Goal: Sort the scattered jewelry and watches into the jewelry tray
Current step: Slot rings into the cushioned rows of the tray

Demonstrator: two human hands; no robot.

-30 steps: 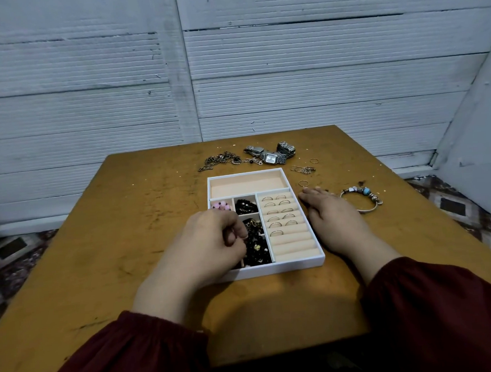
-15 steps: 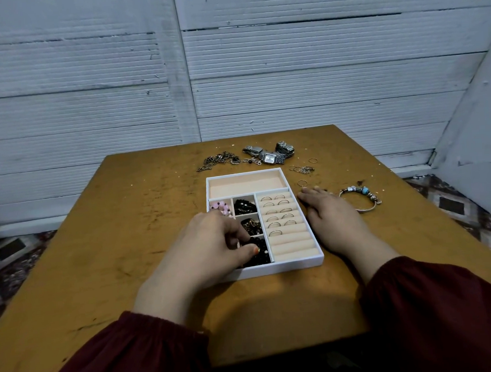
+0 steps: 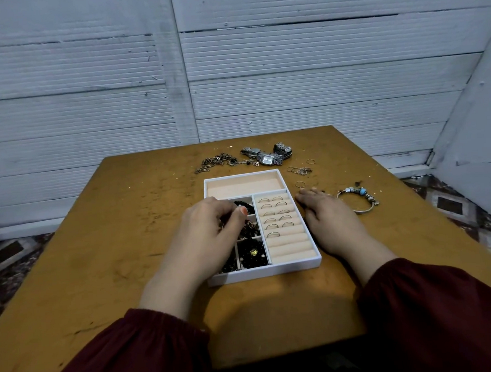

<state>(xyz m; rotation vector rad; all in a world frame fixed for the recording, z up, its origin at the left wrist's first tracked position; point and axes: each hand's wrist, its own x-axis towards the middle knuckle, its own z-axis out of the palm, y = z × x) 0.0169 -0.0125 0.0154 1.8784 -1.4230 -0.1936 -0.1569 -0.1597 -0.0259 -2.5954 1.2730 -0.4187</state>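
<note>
Left hand (image 3: pixel 209 228) has crept forward over the jewelry tray (image 3: pixel 272 272), fingers curled, hold hidden; right hand (image 3: pixel 326 218) lies flat alongside on the table (image 3: pixel 125 222); seat each piece wholly inside one cell.

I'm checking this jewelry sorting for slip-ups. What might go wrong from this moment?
The left hand curls over the tray, whose small compartments hold dark beads; lifting out might snag some and drag them across dividers. The right hand lies flat with a loose ring just past its fingertips; a sweep may flick it away.
</note>
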